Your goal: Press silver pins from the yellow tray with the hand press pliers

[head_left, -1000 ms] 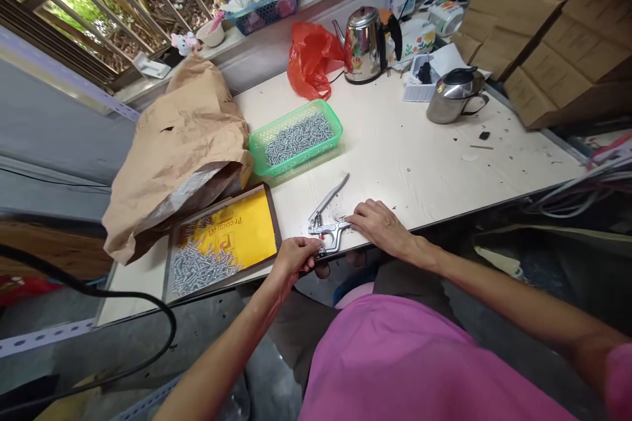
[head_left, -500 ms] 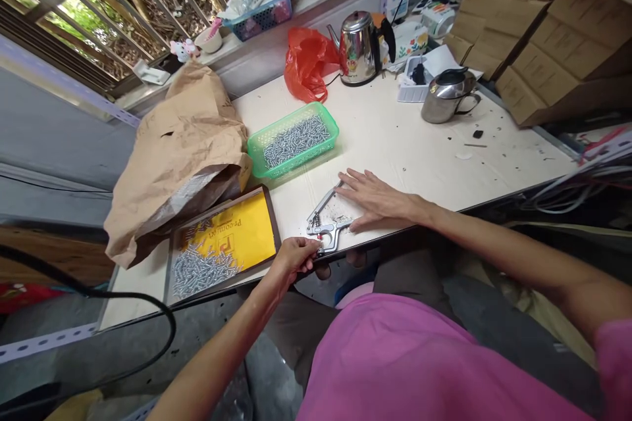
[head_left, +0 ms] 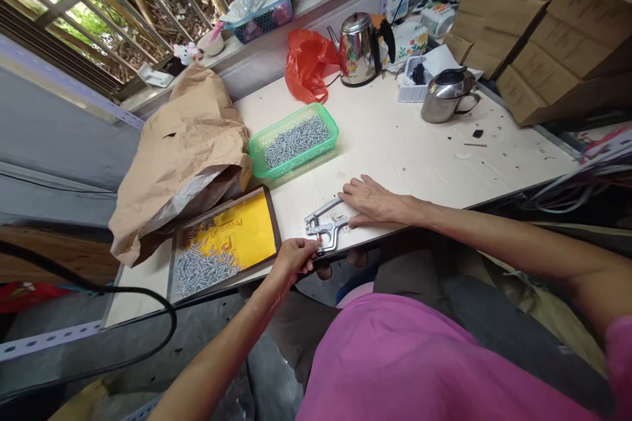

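Pliers [head_left: 330, 229] lie by the table's [head_left: 390, 151] near edge, the left hand [head_left: 295, 255] pinched at their jaws, its hold hidden, while the right hand [head_left: 371, 201], half-curled across both handles [head_left: 326, 207], has narrowed their gap, suggesting a squeeze underway.

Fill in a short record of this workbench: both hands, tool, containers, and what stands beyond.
Left hand: pinched at the near end of the pliers; anything inside the pinch is hidden
Right hand: at the ends of the handles
Pliers: at the table edge, handles apart
Basket: green, holding metal pieces
Tray: yellow inside, more metal pieces
Beyond: kettle, jug, red bag
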A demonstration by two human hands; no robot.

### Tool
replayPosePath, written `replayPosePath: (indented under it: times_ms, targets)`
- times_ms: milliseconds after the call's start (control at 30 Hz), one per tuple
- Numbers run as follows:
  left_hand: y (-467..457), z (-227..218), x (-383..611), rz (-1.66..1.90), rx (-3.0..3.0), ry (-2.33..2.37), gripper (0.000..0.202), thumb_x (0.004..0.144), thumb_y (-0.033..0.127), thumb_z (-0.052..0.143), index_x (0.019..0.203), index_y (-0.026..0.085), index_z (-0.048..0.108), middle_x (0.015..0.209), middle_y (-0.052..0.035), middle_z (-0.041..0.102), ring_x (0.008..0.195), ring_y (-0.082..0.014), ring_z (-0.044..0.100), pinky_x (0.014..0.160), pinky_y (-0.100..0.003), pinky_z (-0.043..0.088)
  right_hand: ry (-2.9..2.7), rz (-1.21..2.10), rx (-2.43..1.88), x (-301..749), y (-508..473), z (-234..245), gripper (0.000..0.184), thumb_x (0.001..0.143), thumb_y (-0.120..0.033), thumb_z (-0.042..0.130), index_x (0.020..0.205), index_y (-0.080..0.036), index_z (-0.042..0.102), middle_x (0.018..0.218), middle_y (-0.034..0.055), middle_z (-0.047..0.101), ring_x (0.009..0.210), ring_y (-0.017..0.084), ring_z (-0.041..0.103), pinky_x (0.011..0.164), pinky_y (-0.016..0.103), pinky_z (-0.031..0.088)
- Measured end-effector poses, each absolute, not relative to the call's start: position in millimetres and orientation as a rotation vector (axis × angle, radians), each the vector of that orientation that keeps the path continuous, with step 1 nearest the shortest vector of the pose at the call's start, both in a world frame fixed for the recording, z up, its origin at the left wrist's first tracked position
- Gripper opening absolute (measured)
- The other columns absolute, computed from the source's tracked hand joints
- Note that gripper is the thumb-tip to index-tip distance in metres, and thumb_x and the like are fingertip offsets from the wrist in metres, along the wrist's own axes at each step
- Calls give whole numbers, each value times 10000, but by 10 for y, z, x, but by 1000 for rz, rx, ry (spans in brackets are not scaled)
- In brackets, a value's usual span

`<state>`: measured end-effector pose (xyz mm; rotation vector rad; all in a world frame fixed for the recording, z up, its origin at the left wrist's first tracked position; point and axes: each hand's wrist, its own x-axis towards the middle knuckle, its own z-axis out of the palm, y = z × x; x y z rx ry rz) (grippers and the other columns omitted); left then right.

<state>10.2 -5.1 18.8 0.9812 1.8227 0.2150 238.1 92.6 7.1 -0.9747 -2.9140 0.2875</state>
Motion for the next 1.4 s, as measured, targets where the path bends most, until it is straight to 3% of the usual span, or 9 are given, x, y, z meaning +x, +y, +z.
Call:
replayPosePath:
  times_ms: [167, 267, 367, 567, 767, 900, 1067, 1200, 1400]
  targets:
    - [-121, 208, 265, 320, 1909, 2013, 221, 887, 346, 541, 928, 177, 677, 876, -60, 656, 780, -174, 609, 664, -263, 461, -2885, 250, -988, 2359, 824, 17, 373, 836, -408, 655, 1035, -99, 595, 1040, 140, 592, 994, 279, 499, 853, 399, 347]
    - [6, 165, 407, 318, 2357, 1764, 300, 893, 317, 555, 1162, 192, 600, 1177, -107, 603, 1073, -238, 539, 868, -337, 471, -2865, 267, -1027, 2358, 794, 29, 390, 828, -406, 665, 1052, -94, 593, 1058, 147, 586, 1013, 284, 494, 830, 382, 369]
    - [235, 118, 481, 198, 2512, 1560, 466, 849, 269, 612, 1291, 177, 495, 1344, -127, 511, 1176, -269, 470, 975, -403, 437, -2869, 334, -1032, 2405, 778, 77, 445, 812, -400, 683, 1110, -86, 578, 1086, 155, 577, 1013, 277, 489, 815, 364, 395]
    - [531, 126, 477, -44, 2596, 1406, 524, 805, 323, 670, 1274, 153, 507, 1199, -133, 570, 1075, -279, 506, 927, -402, 447, -2919, 356, -1109, 2464, 773, 214, 463, 801, -403, 691, 1113, -77, 583, 1098, 168, 582, 999, 285, 503, 806, 369, 418]
    - [522, 67, 515, 72, 2496, 1493, 230, 854, 305, 621, 1041, 173, 642, 973, -74, 612, 962, -227, 528, 830, -333, 455, -2975, 380, -1010, 2350, 884, 125, 139, 899, -226, 564, 944, -119, 641, 951, 107, 635, 910, 218, 545, 744, 308, 382]
    - [485, 39, 531, 155, 2442, 1560, 152, 883, 272, 583, 967, 176, 665, 921, -64, 628, 915, -210, 532, 805, -327, 457, -2934, 407, -918, 2316, 945, -54, 144, 925, -178, 497, 911, -149, 637, 880, 67, 637, 842, 184, 544, 722, 292, 360]
    - [442, 10, 507, 201, 2491, 1610, 270, 869, 301, 606, 1109, 177, 625, 1025, -78, 646, 960, -237, 544, 835, -373, 492, -2924, 328, -930, 2369, 1003, -10, 186, 895, -279, 580, 973, -125, 647, 955, 107, 624, 905, 211, 538, 739, 297, 368]
    - [226, -100, 546, 365, 2538, 1632, 347, 898, 264, 556, 1229, 158, 555, 1288, -129, 572, 1185, -281, 511, 969, -438, 477, -2934, 425, -804, 2453, 1124, 64, 371, 882, -471, 577, 1007, -132, 658, 949, 114, 611, 882, 216, 544, 742, 300, 383]
    - [-189, -248, 810, 569, 2507, 1491, 380, 951, 317, 463, 1290, 155, 518, 1358, -132, 550, 1322, -283, 444, 1094, -485, 388, -2812, 267, -1021, 2395, 1316, -36, 224, 943, -274, 491, 916, -155, 679, 962, 95, 631, 913, 207, 527, 768, 315, 332]
